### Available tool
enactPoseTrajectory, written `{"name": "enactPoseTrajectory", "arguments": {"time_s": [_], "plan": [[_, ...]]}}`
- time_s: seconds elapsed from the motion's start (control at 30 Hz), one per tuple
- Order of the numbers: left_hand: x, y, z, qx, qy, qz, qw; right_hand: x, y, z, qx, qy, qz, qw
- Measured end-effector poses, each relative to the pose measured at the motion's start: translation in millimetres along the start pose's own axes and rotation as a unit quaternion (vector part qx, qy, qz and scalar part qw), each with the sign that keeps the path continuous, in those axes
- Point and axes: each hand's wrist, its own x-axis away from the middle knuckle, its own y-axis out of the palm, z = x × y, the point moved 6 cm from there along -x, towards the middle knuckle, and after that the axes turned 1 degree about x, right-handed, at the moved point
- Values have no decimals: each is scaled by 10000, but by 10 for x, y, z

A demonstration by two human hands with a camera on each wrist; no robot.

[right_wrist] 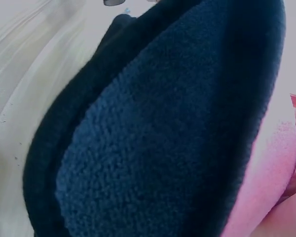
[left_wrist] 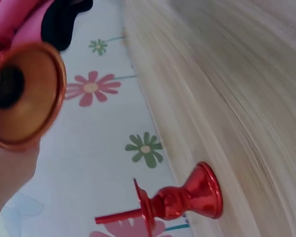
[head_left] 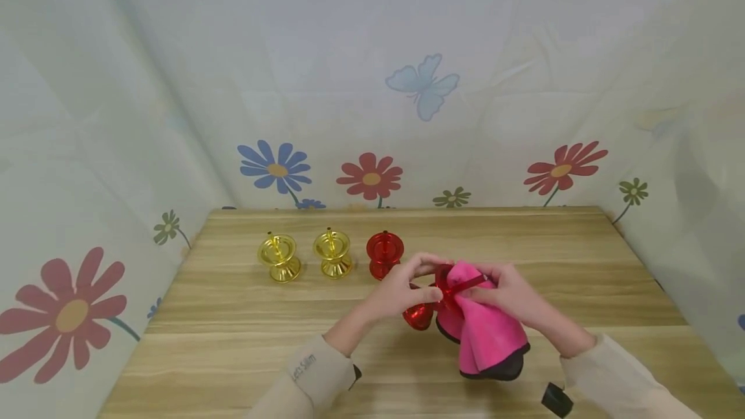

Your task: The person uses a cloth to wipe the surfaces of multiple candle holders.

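So, the gold holder (head_left: pixel 279 257) and its gold twin (head_left: pixel 334 253) stand around 10 o'clock, then the spare red holder (head_left: pixel 384 253) nearer 11. Left hand (head_left: pixel 401 291)'s thumb and fingers pinch the tilted red holder (head_left: pixel 447 299); hold it steady. Right hand (head_left: pixel 512 290)'s fingers pinch the pink cloth (head_left: pixel 495 335), draping toward 4 o'clock. Imo gentle rubs beat yanking the spike.
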Motion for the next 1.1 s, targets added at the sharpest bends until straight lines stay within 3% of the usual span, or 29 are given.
{"name": "enactPoseTrajectory", "arguments": {"time_s": [0.07, 0.13, 0.23, 0.3, 0.37, 0.53, 0.67, 0.73, 0.77, 0.83, 0.93, 1.03, 1.1], "plan": [[-12, -18, -38, 86, -133, -115, 9998, -6, 19, 4, 8, -70, -64, 10000], [-22, -42, -66, 50, -122, 112, 9999, -14, 23, 21, -40, -54, -26, 10000], [-11, -66, -113, -182, 261, 977, 9947, -21, -8, 57, -113, 166, 243, 9995], [29, -60, -61, -497, 633, 1477, 9858, -19, -36, 67, -159, 335, 431, 9984], [71, -24, 7, -1031, 1008, 1719, 9745, -13, -54, 61, -155, 462, 585, 9971], [106, 109, 134, -2418, 1351, 1542, 9484, 5, -59, 17, -200, 554, 758, 9954], [92, 127, 170, -2725, 1495, 1600, 9369, 21, -48, -29, -182, 508, 747, 9957], [83, 106, 167, -2645, 1451, 1641, 9392, 28, -42, -52, -143, 434, 678, 9966], [78, 92, 161, -2495, 1362, 1596, 9454, 29, -38, -61, -143, 389, 623, 9972], [62, 66, 126, -2141, 1061, 1337, 9618, 33, -30, -72, -72, 296, 511, 9982], [38, 48, 34, -1358, 355, 621, 9882, 33, -10, -78, 264, 35, 284, 9992], [31, 38, -58, -936, -262, 56, 9952, 22, 16, -82, 654, -314, 53, 9973], [26, 20, -91, -915, -407, 49, 9950, 16, 22, -74, 744, -383, -9, 9965]]}}
